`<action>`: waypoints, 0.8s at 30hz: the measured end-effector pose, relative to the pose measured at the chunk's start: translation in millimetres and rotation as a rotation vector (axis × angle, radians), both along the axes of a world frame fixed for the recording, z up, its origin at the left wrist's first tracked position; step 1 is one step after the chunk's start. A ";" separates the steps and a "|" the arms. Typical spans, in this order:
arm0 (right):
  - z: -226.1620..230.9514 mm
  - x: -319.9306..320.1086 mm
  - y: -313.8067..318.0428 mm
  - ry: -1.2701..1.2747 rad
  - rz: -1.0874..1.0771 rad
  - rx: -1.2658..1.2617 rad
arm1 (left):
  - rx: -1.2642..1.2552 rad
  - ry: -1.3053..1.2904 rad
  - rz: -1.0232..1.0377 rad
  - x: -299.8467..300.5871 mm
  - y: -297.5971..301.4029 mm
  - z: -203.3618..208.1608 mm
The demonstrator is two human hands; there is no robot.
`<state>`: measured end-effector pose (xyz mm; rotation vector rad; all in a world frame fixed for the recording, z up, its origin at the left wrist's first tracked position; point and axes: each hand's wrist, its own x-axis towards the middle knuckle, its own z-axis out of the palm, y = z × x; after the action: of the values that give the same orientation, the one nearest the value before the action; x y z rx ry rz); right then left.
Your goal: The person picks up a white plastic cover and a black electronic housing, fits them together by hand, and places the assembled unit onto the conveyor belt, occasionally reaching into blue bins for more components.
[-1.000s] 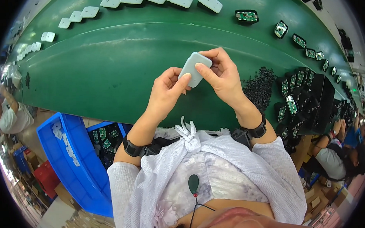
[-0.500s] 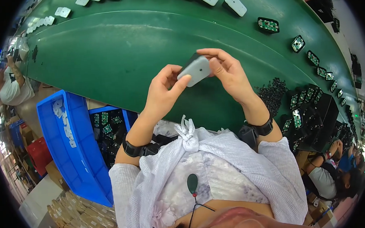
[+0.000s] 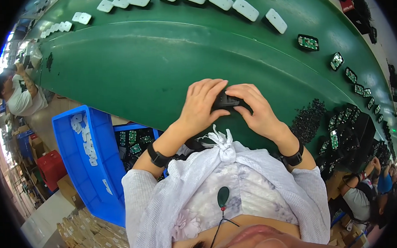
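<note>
A small casing [image 3: 226, 100], its black side turned up, is held between my two hands just above the green bench top [image 3: 160, 81]. My left hand [image 3: 202, 102] grips its left end, with fingers over the far edge and thumb along the near side. Around the right end, my right hand [image 3: 255, 111] is closed, fingers on top and thumb below. Both hands cover much of the casing, and its pale side is hidden. Right of my right hand lies a heap of tiny black parts [image 3: 309, 119].
Pale casings [image 3: 245, 9] line the far side, followed on the right by black shells with green boards [image 3: 308, 42]. More shells [image 3: 334, 139] crowd the near right. A blue bin [image 3: 110, 191] holding white pieces stands left. Other people [image 3: 24, 95] sit at both sides.
The casing has been turned from its pale face to its black side and brought lower, nearer my body. Both hands now wrap it more closely. The whole view has shifted slightly.
</note>
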<state>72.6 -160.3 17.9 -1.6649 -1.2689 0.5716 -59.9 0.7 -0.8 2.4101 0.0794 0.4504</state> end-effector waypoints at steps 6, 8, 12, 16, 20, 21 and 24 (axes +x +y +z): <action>-0.6 -0.2 2.4 -0.023 -0.050 0.091 | -0.069 -0.052 0.012 8.8 -2.8 -1.5; 2.6 0.6 1.5 -0.068 -0.133 0.110 | -0.230 -0.124 0.053 10.8 -0.2 -1.8; 6.5 0.2 1.2 0.162 -0.194 0.140 | -0.506 -0.003 0.072 12.7 -3.2 9.2; 2.2 -4.1 3.5 0.853 -0.170 0.151 | -1.129 -0.006 0.056 22.1 -9.8 17.8; 3.7 -3.4 0.2 0.906 -0.183 0.167 | -1.082 0.058 0.078 20.9 -8.8 26.6; 3.8 -2.2 -1.1 0.909 -0.190 0.173 | -1.101 0.056 0.094 19.9 -10.3 29.8; 2.2 2.1 -5.2 0.924 -0.191 0.177 | -1.165 0.079 0.110 16.7 -6.5 32.0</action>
<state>74.7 -165.6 20.1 -1.1171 -0.4607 0.9306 -43.2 -5.8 31.1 1.2748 0.3912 0.2381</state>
